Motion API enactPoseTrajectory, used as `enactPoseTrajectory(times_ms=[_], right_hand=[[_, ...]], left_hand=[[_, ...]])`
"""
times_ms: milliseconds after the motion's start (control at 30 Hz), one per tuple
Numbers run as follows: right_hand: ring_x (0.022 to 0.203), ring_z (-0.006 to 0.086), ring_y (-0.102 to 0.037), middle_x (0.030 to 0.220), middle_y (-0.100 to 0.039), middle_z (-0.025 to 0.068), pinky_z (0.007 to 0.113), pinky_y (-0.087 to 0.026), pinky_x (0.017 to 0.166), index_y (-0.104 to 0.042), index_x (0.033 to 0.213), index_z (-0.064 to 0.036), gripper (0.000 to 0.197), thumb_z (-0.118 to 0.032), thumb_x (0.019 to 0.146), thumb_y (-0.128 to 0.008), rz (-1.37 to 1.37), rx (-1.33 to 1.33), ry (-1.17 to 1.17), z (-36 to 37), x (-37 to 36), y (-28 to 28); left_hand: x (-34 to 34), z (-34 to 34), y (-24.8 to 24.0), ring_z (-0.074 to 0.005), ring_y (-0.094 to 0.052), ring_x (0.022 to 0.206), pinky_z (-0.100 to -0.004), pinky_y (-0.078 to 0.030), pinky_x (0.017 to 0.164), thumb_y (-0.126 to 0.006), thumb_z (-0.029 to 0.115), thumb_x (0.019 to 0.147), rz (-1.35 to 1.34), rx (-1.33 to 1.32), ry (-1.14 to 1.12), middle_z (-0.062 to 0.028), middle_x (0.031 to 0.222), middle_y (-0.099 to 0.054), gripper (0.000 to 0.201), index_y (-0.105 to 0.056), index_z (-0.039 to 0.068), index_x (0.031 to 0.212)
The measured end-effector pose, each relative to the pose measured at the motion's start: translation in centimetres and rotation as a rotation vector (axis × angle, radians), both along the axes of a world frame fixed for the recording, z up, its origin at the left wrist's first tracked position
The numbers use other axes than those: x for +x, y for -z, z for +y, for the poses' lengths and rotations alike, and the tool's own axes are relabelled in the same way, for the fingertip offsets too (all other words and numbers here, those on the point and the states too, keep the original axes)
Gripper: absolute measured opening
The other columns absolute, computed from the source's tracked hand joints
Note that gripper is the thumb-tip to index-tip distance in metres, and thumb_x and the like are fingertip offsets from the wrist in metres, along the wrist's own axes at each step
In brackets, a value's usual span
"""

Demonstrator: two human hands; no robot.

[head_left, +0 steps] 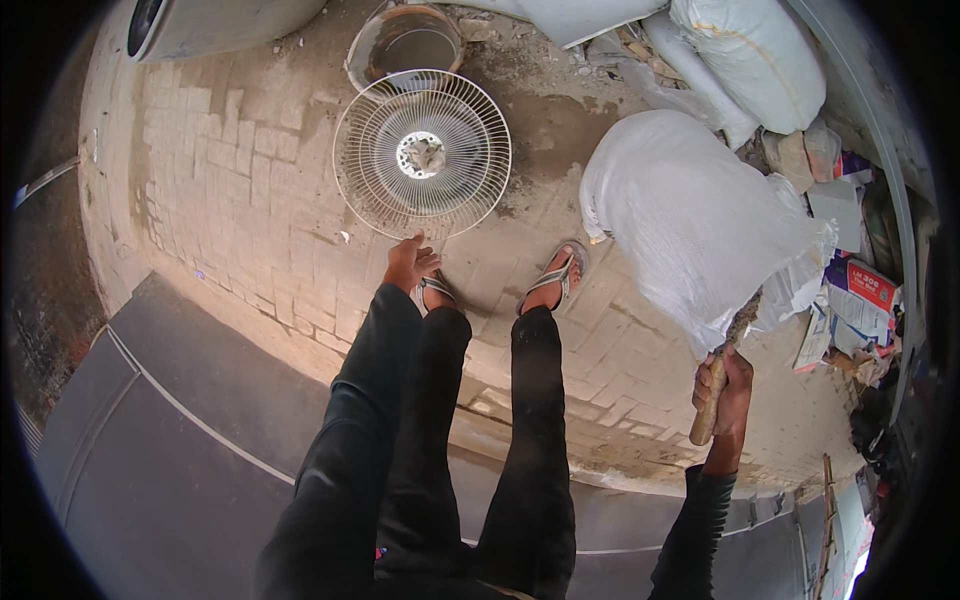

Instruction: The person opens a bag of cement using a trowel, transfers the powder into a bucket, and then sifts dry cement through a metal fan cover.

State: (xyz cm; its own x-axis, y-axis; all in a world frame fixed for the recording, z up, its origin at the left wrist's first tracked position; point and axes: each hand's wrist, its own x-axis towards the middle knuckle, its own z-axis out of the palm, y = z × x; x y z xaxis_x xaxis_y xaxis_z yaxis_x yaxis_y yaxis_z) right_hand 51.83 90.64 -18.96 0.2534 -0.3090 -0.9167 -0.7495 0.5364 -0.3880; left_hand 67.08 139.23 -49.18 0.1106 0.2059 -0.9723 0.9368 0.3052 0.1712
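Observation:
My left hand (408,264) pinches the near rim of a round wire fan guard (358,175). A pale, crumbly lump (426,156) lies at the guard's centre, over its white hub. My right hand (727,385) is closed round the yellowish handle of a trowel-like tool (708,405). Grey crust covers the tool's neck, and its far end is hidden at a white plastic sack (680,210). The sack is full and rounded, with loose plastic at its near right edge. Beyond the guard stands a bucket (357,62) with grey liquid or paste inside, partly covered by the guard.
Pale paving (230,190) runs under my sandalled feet (553,278). A large whitish drum (225,25) lies at the far left. More white sacks (750,60) and rubble are at the far right. Printed cartons (865,300) crowd the right side. Dark grey slabs (200,420) lie near left.

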Motion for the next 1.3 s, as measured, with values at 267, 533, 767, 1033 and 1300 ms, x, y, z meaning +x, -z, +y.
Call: enactPoseTrajectory(times_ms=[267, 533, 767, 1033, 1300], right_hand=[[0.047, 0.0119, -0.047, 0.064, -0.053, 0.0035, 0.028, -0.037, 0.040, -0.056, 0.088, -0.0058, 0.038, -0.042, 0.100, -0.056, 0.044, 0.034, -0.021, -0.2, 0.8, -5.5], [0.046, 0.0109, -0.047, 0.064, -0.052, 0.0030, 0.027, -0.038, 0.040, -0.055, 0.087, -0.0046, 0.041, -0.043, 0.101, -0.055, 0.062, -0.039, -0.147, 1.6, 2.1, -13.7], [0.045, 0.0114, -0.049, 0.063, -0.053, 0.0037, 0.027, -0.041, 0.040, -0.056, 0.088, -0.0041, 0.043, -0.044, 0.101, -0.055, 0.031, -0.079, -0.282, 8.1, 4.2, -19.8], [0.048, 0.0112, -0.051, 0.067, -0.054, 0.0032, 0.027, -0.042, 0.042, -0.057, 0.090, -0.0040, 0.041, -0.043, 0.101, -0.055, -0.028, 0.210, -0.400, 20.2, 12.2, -7.2], [0.049, 0.0113, -0.050, 0.067, -0.054, 0.0010, 0.028, -0.042, 0.043, -0.058, 0.089, -0.0037, 0.037, -0.039, 0.101, -0.055, -0.088, 0.189, -0.563, 28.5, 19.2, 14.0]], left_hand=[[-7.0, 1.0, -10.1, -0.0425, -0.057, 0.113, -0.0556, -0.051, 0.095, -0.063, 0.022, 0.097, 0.014, -0.001, 0.276, -0.0293, 0.138, -0.045, 0.083, -0.007, 0.005, 0.155], [-10.7, 1.9, -19.1, -0.0369, -0.061, 0.113, -0.0499, -0.053, 0.090, -0.068, 0.029, 0.096, 0.018, -0.041, 0.216, -0.0218, 0.131, -0.056, 0.076, -0.020, 0.016, 0.153], [-11.0, 7.0, -23.2, -0.0337, -0.064, 0.106, -0.0470, -0.054, 0.088, -0.065, 0.025, 0.098, -0.040, -0.061, 0.055, -0.0217, 0.128, -0.058, 0.070, -0.022, 0.013, 0.151], [-14.2, 16.7, -24.8, -0.0356, -0.065, 0.108, -0.0466, -0.053, 0.090, -0.060, 0.027, 0.100, -0.091, 0.007, -0.088, -0.0218, 0.127, -0.059, 0.063, -0.024, 0.014, 0.150], [-21.3, 27.1, -25.2, -0.0371, -0.063, 0.110, -0.0471, -0.052, 0.090, -0.062, 0.027, 0.099, 0.040, 0.172, -0.069, -0.0213, 0.129, -0.059, 0.064, -0.025, 0.016, 0.150]])
